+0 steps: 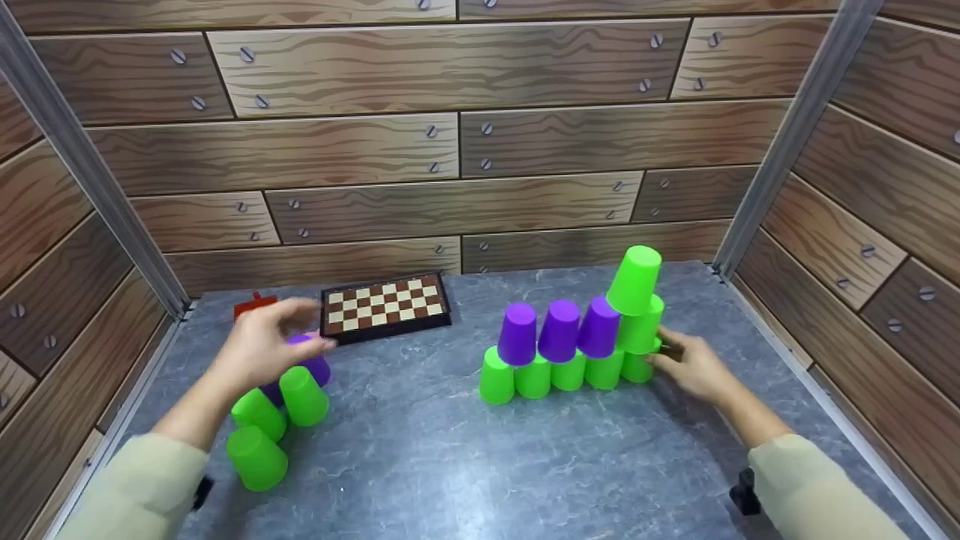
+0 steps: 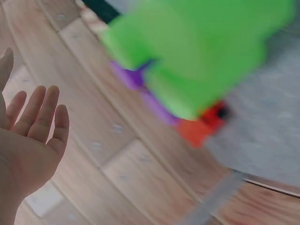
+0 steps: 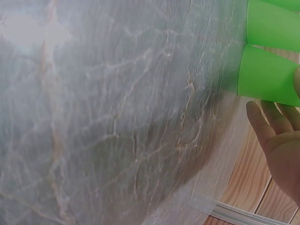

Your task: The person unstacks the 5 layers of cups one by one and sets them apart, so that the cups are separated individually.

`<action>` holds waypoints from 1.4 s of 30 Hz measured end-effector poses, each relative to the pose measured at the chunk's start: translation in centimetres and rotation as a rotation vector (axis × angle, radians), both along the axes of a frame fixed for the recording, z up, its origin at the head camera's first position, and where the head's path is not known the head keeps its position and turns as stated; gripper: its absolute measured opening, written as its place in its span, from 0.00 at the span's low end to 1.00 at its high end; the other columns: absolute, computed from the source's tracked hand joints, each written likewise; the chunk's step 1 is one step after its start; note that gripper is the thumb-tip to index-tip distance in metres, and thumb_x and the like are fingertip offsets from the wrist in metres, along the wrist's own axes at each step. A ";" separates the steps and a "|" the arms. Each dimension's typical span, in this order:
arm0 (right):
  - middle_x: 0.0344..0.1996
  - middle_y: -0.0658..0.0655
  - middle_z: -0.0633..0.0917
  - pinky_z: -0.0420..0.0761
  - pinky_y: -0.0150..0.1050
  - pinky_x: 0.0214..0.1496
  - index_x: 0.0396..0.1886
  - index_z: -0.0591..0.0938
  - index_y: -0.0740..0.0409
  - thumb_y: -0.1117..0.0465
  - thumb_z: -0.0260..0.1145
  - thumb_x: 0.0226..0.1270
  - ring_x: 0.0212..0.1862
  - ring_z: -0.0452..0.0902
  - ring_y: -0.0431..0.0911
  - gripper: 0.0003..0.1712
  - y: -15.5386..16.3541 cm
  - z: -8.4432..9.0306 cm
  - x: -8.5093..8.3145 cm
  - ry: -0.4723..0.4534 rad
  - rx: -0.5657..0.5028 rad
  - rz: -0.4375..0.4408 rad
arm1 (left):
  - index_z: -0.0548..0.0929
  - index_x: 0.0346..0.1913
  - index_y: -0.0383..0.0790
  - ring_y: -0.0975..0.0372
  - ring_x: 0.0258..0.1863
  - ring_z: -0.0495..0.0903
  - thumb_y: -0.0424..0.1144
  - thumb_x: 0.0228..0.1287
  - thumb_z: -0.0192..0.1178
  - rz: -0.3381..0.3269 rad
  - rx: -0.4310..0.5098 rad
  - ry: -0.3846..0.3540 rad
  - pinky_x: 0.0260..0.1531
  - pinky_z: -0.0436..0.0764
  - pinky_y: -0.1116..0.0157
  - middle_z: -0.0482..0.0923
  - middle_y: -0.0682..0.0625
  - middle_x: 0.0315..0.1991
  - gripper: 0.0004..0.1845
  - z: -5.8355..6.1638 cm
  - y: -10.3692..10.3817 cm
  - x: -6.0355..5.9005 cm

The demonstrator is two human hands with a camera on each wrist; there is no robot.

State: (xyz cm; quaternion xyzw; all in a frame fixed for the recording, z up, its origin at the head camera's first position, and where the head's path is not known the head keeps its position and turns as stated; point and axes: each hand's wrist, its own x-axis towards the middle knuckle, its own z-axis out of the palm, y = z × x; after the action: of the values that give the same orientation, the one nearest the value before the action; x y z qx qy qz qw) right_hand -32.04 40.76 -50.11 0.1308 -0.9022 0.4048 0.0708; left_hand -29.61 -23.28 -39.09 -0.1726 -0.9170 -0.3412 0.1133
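Note:
In the head view, a stepped stack of upside-down cups stands right of centre. Its bottom row is several green cups (image 1: 496,376); purple cups (image 1: 559,330) and one green cup (image 1: 642,324) form the second row. Another green cup (image 1: 634,280) tops the right end. My right hand (image 1: 694,367) is at the lower right end cup (image 3: 267,77), fingers extended and spread beside it. Over on the left, my left hand (image 1: 259,341) hovers above loose green cups (image 1: 256,457) and partly hidden purple cups (image 1: 311,364). Nothing is between its thumb and fingers.
A brown-and-cream checkered board (image 1: 386,304) lies at the back of the grey marbled table (image 1: 420,450). Behind my left hand, a red object (image 1: 255,304) is partly covered. Wood-patterned walls (image 1: 375,150) enclose the back and both sides.

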 end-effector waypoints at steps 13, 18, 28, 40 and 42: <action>0.66 0.77 0.77 0.79 0.60 0.66 0.76 0.68 0.74 0.66 0.71 0.74 0.61 0.81 0.68 0.37 0.4 -0.4 0.5 -0.017 0.007 -0.015 | 0.82 0.68 0.39 0.54 0.62 0.84 0.46 0.63 0.79 -0.318 0.195 0.027 0.64 0.81 0.56 0.85 0.44 0.62 0.33 4.7 17.9 -4.4; 0.67 0.78 0.76 0.78 0.60 0.66 0.76 0.67 0.75 0.68 0.70 0.73 0.62 0.80 0.70 0.37 0.1 -0.4 0.4 -0.027 -0.002 -0.011 | 0.78 0.72 0.46 0.56 0.65 0.81 0.50 0.64 0.77 -0.361 0.223 -0.011 0.68 0.78 0.56 0.82 0.46 0.66 0.35 4.5 24.4 -5.0; 0.66 0.77 0.77 0.82 0.52 0.63 0.76 0.67 0.74 0.69 0.70 0.74 0.61 0.82 0.67 0.36 -0.3 0.1 0.1 -0.033 -0.033 0.009 | 0.73 0.77 0.43 0.57 0.69 0.77 0.49 0.67 0.75 -0.376 0.224 0.052 0.69 0.74 0.66 0.77 0.46 0.72 0.39 3.5 34.0 -5.1; 0.64 0.76 0.79 0.83 0.48 0.62 0.75 0.69 0.74 0.71 0.70 0.73 0.60 0.83 0.65 0.35 -0.1 0.1 0.3 -0.020 -0.065 0.022 | 0.72 0.79 0.51 0.61 0.73 0.72 0.46 0.69 0.74 -0.377 0.251 0.039 0.72 0.70 0.66 0.74 0.51 0.74 0.38 2.5 39.3 -5.1; 0.65 0.75 0.79 0.83 0.50 0.63 0.76 0.69 0.73 0.71 0.70 0.73 0.60 0.83 0.65 0.35 -0.1 0.1 0.3 -0.020 -0.063 0.025 | 0.73 0.79 0.53 0.61 0.73 0.72 0.46 0.70 0.73 -0.375 0.245 0.025 0.72 0.70 0.65 0.74 0.52 0.74 0.36 2.3 39.6 -5.1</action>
State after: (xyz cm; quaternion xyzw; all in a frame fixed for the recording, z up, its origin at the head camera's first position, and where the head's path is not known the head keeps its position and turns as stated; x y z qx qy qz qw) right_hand -31.73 40.69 -50.04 0.1355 -0.8881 0.4351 0.0606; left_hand -34.67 16.29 -36.79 -0.3292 -0.8190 -0.4631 0.0795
